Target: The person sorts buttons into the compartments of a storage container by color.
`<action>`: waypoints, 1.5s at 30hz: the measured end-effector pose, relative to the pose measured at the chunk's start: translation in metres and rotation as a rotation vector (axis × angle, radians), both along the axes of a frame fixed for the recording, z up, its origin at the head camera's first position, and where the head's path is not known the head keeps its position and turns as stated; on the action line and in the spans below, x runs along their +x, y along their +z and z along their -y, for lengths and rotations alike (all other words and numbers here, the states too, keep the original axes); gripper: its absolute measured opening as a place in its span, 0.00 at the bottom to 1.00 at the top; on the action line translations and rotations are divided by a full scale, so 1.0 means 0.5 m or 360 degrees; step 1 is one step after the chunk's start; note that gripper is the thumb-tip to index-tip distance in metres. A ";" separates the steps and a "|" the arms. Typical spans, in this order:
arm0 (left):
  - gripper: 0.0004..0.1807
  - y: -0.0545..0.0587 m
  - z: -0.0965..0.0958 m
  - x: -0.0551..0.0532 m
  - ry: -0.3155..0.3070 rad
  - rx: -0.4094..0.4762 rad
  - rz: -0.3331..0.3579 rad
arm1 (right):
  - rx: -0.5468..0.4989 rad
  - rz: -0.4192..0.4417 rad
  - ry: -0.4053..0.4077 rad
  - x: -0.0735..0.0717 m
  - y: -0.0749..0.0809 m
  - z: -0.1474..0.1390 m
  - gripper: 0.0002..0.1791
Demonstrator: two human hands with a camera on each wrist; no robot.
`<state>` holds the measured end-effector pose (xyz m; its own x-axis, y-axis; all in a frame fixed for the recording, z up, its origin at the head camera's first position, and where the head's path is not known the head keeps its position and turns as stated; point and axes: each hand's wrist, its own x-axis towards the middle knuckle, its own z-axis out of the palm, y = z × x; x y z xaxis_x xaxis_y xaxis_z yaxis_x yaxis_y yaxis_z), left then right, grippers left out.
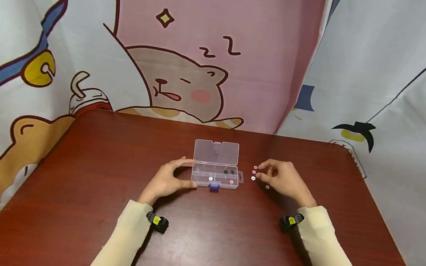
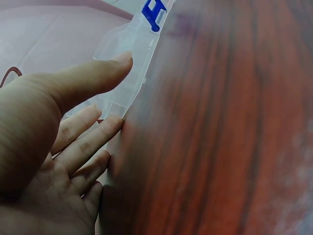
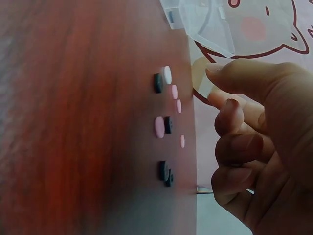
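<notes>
A clear plastic compartment box [image 1: 214,182] stands with its lid [image 1: 216,152] raised at the back. Inside lie a white disc [image 1: 210,178], a pink disc [image 1: 231,182] and dark ones [image 1: 226,171]. My left hand [image 1: 166,181] holds the box's left end, thumb at the front corner and fingers farther back. To the right of the box, my right hand [image 1: 281,178] hovers beside small button-like discs [image 1: 254,172], thumb and index finger apart. Nothing shows between these fingertips. In the right wrist view, pink [image 3: 159,127], black [image 3: 158,83] and white discs [image 3: 167,75] lie on the table.
The box has a blue front latch [image 1: 214,188] and a clear hanging tab [image 1: 241,177] on its right side. Everything rests on a reddish-brown wooden table [image 1: 198,248]. Behind the table's far edge hangs a printed cloth [image 1: 270,68].
</notes>
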<state>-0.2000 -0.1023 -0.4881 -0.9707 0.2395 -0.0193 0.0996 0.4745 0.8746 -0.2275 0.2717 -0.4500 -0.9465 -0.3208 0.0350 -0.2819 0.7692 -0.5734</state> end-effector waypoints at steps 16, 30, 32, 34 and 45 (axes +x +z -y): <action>0.38 0.007 0.004 0.002 -0.0007 0.0019 0.0002 | 0.0142 -0.0078 0.0051 0.034 -0.014 -0.028 0.10; 0.38 0.003 0.004 -0.001 -0.0001 0.0010 0.0008 | 0.0109 -0.0033 0.0029 0.049 -0.036 -0.056 0.05; 0.38 0.003 0.005 0.000 0.0002 0.0008 0.0012 | 0.0100 -0.0024 0.0017 0.049 -0.037 -0.057 0.04; 0.38 0.004 0.005 0.000 0.0004 0.0004 0.0014 | 0.0095 -0.0020 0.0010 0.049 -0.037 -0.058 0.04; 0.38 0.000 0.002 0.001 0.0002 -0.0001 0.0021 | 0.0114 -0.0020 0.0011 0.049 -0.040 -0.060 0.03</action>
